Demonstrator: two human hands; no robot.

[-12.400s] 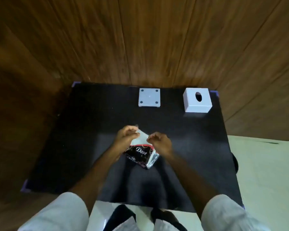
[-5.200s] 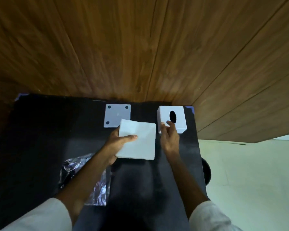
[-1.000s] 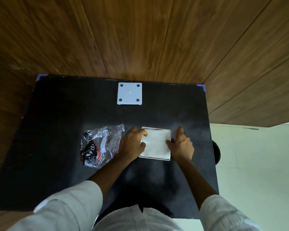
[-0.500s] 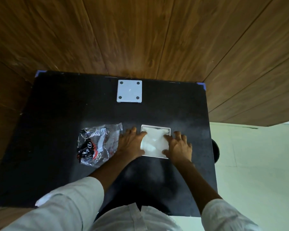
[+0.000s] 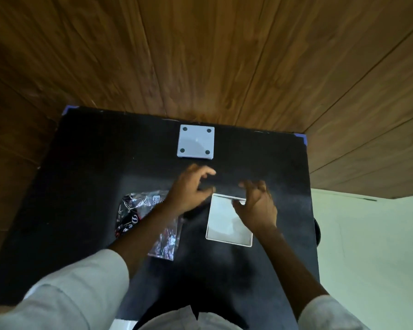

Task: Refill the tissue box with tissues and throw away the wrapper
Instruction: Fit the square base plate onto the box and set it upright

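The white tissue box [image 5: 227,237] lies upside down at the middle right of the black table [image 5: 86,177], its open bottom up and white tissues filling it. My right hand [image 5: 256,208] hovers over the box's far right part, fingers spread and holding nothing. My left hand [image 5: 190,189] is raised just left of the box's far corner, fingers apart and empty. The box's flat white base plate [image 5: 195,141], with dark corner dots, lies apart near the far edge. The crumpled empty wrapper [image 5: 138,215] lies left of the box, partly under my left forearm.
A wooden wall [image 5: 200,55] rises right behind the table's far edge. Pale floor [image 5: 372,258] shows to the right, with a dark round object [image 5: 317,232] beside the table's right edge. Purple tape marks the table's far corners.
Both hands have lifted off the tissues and moved away from me, toward the far edge. The tissues now sit flat inside the box.
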